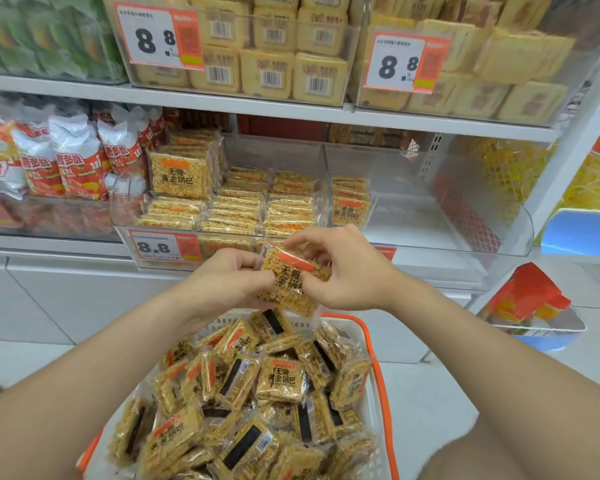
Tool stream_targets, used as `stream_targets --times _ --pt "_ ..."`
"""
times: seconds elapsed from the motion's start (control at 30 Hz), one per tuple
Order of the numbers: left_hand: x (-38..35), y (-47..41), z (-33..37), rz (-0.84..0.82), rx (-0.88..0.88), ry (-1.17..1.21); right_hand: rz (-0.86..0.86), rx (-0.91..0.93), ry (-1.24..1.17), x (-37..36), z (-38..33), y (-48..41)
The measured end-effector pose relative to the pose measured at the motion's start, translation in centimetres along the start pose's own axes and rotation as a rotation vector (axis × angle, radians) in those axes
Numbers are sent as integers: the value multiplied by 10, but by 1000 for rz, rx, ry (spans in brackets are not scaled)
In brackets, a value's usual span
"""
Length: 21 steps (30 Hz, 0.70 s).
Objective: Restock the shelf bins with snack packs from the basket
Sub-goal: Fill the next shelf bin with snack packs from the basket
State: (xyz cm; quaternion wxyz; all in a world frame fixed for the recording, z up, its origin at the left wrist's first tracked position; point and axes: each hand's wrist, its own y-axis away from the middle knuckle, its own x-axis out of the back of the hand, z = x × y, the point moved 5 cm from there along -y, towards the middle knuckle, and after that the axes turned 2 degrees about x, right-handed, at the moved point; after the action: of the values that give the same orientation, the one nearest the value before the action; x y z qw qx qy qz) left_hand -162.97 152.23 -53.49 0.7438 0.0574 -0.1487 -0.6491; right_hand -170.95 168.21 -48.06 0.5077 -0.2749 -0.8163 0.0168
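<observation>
I hold one golden rice-crisp snack pack [291,284] with an orange label between both hands, above the basket and in front of the lower shelf. My left hand [224,284] grips its left edge; my right hand [343,271] pinches its top and right side. Below, a white basket [373,344] with orange handles is heaped with several identical packs [281,379]. The clear left bin [125,226] on the lower shelf holds flat stacks of the same packs. The clear right bin [447,216] has one short stack [350,200] at its left wall.
Red-and-white snack bags [73,161] fill the bin at the left. The upper shelf carries yellow packs behind 8.8 price tags [158,38]. A white shelf upright [568,161] stands at the right, with a blue tub [548,327] of orange packs on the floor beside it.
</observation>
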Motion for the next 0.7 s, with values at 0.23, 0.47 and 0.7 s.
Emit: stream_targets --times 0.23,0.47,0.7 --pt "-9 9 31 54 -154 166 300 13 68 34 -4 -1" --pt "-18 6 66 398 -589 -469 895 -211 37 92 33 8" --pt "-66 -21 63 358 -719 -1140 627 -567 123 81 115 -9"
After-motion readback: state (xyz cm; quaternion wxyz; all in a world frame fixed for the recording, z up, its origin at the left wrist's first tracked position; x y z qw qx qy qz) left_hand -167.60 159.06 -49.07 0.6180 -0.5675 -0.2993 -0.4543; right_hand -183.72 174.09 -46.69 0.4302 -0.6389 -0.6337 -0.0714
